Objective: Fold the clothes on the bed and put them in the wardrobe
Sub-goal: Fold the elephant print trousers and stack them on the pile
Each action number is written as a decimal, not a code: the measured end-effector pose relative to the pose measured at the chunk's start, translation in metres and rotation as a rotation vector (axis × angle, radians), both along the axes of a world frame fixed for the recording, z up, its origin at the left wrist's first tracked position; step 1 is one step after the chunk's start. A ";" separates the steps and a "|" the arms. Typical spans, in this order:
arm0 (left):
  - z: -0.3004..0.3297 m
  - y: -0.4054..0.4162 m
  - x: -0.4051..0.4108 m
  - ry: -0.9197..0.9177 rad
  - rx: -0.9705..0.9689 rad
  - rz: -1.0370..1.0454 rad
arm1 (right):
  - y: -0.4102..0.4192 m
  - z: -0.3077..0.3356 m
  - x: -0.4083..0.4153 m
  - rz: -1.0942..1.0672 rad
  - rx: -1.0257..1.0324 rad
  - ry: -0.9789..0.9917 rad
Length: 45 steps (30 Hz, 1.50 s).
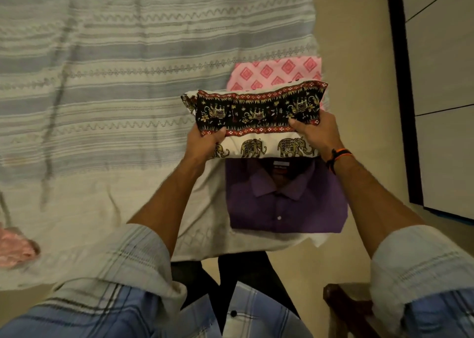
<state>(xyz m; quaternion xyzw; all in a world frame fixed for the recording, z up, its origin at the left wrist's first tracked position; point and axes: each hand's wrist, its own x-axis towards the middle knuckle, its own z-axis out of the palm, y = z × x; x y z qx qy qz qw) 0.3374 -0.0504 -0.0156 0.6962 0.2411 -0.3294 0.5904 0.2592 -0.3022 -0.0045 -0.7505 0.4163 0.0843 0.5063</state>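
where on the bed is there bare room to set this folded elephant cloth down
Bare: the wide striped bedspread left of the hands, up to the pink bundle at the near left edge. Crowded: the right corner, where the purple shirt and pink diamond cloth lie.

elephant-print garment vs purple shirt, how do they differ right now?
The elephant-print garment is patterned in black, red and cream; the purple shirt is plain. The elephant-print garment is gripped at its two ends by the left hand and right hand; the purple shirt lies untouched at the bed corner, collar up. Both are folded.
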 end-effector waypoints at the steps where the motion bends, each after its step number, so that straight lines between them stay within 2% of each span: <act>1: -0.004 -0.014 0.004 -0.001 -0.009 0.001 | -0.014 -0.003 0.003 0.005 -0.010 0.006; 9: -0.030 -0.078 0.039 0.011 0.024 -0.018 | -0.079 -0.017 0.041 0.051 -0.123 0.000; 11: -0.035 -0.086 0.044 -0.011 0.118 -0.066 | -0.087 -0.024 0.048 0.058 -0.229 0.059; 14: -0.041 -0.094 0.046 -0.129 0.552 -0.342 | -0.084 -0.038 0.052 0.190 -0.577 0.331; 16: -0.041 -0.097 0.043 -0.305 0.771 -0.487 | -0.072 -0.046 0.049 0.365 -0.725 0.396; 18: -0.044 -0.100 0.038 -0.531 0.755 -0.626 | -0.059 -0.053 0.045 0.496 -0.769 0.313; 19: -0.047 -0.103 0.037 -0.586 0.708 -0.731 | -0.053 -0.057 0.043 0.550 -0.768 0.278; 20: -0.048 -0.107 0.035 -0.588 0.664 -0.856 | -0.048 -0.062 0.042 0.596 -0.754 0.265; 22: -0.051 -0.111 0.033 -0.476 0.603 -1.079 | -0.042 -0.067 0.040 0.665 -0.682 0.300; 24: -0.050 -0.113 0.034 -0.347 0.582 -1.180 | -0.041 -0.069 0.040 0.693 -0.622 0.339; 31: -0.024 -0.105 0.042 -0.233 0.474 -1.130 | -0.043 -0.038 0.039 0.730 -0.485 0.327; 36: 0.019 -0.084 0.024 -0.276 0.476 -0.981 | -0.018 0.000 0.022 0.630 -0.384 0.157; 45: 0.091 -0.010 -0.028 -0.283 0.482 -0.744 | 0.050 0.060 -0.009 0.546 -0.319 0.012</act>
